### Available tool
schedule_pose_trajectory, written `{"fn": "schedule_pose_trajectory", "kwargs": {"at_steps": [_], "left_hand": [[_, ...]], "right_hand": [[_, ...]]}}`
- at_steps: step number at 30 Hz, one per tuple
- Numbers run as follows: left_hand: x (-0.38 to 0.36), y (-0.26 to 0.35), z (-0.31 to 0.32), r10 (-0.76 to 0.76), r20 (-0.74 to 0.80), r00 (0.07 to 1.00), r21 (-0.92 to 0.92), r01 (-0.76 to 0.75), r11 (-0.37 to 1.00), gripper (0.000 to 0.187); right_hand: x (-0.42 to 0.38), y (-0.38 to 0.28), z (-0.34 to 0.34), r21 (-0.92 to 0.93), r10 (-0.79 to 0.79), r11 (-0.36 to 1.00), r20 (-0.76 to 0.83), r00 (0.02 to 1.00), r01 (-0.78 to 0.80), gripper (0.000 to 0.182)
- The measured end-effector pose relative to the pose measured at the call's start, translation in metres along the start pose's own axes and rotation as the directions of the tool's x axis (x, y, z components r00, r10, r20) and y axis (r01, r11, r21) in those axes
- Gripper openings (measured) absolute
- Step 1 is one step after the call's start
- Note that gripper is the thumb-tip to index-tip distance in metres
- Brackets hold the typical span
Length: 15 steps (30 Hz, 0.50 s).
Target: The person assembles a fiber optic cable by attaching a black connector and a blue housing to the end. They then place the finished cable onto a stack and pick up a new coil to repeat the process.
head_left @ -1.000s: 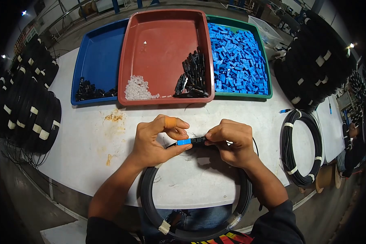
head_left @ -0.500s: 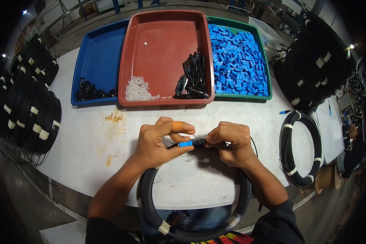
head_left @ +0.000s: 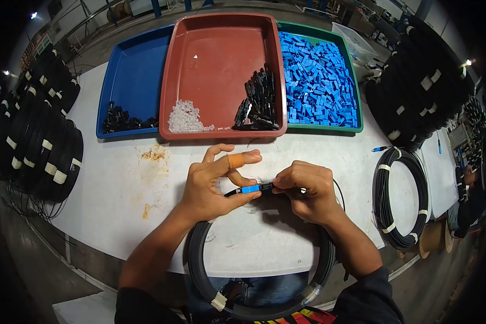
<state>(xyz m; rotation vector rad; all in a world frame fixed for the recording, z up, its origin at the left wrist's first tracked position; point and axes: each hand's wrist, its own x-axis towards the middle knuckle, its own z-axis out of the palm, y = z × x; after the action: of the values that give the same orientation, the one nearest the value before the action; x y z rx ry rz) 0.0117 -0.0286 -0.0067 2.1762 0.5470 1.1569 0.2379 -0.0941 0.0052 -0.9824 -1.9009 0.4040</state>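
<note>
A blue connector [head_left: 249,189] on a black cable is pinched between the thumb and a finger of my left hand [head_left: 213,186], which has an orange band round one finger and other fingers raised. Joined end to end with it on the right is a black piece [head_left: 265,187], gripped by the closed fingertips of my right hand [head_left: 308,189]. Below both hands lies a black cable coil [head_left: 198,259], bound with white tape, partly on the table edge and partly over the lap.
Behind the hands stand a blue tray [head_left: 137,59] with black parts, a red tray [head_left: 221,48] with clear and black parts, and a green tray [head_left: 358,108] of blue pieces. Cable coils [head_left: 43,146] are stacked left and right; one coil [head_left: 383,194] lies at right.
The raised fingers of my left hand have spread and lifted a little. The blue connector and black piece have shifted slightly right and up. The view has moved slightly.
</note>
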Motion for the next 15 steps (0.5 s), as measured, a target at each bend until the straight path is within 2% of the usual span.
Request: {"fn": "schedule_pose_trajectory", "kwargs": {"at_steps": [3, 6, 9, 15], "left_hand": [[-0.0017, -0.0040, -0.0029, -0.008, 0.035, 0.999, 0.024, 0.007, 1.000, 0.065], [-0.0001, -0.0018, -0.0073, 0.003, 0.028, 1.000, 0.036, -0.004, 0.999, 0.065], [0.0001, -0.0007, -0.0067, -0.007, 0.048, 0.999, 0.066, 0.004, 0.998, 0.065], [-0.0006, -0.0032, -0.0021, 0.030, 0.023, 0.999, 0.042, -0.031, 0.999, 0.069]], "right_hand": [[-0.0014, 0.0028, -0.0001, 0.003, 0.036, 0.999, -0.011, 0.999, -0.036, 0.024], [-0.0007, 0.0007, -0.0032, 0.009, 0.088, 0.996, -0.028, 0.996, -0.088, 0.023], [-0.0003, -0.0007, -0.0025, 0.014, 0.027, 1.000, -0.009, 1.000, -0.027, 0.022], [-0.0010, 0.0002, -0.0029, 0.000, 0.053, 0.999, -0.002, 0.999, -0.053, 0.022]]}}
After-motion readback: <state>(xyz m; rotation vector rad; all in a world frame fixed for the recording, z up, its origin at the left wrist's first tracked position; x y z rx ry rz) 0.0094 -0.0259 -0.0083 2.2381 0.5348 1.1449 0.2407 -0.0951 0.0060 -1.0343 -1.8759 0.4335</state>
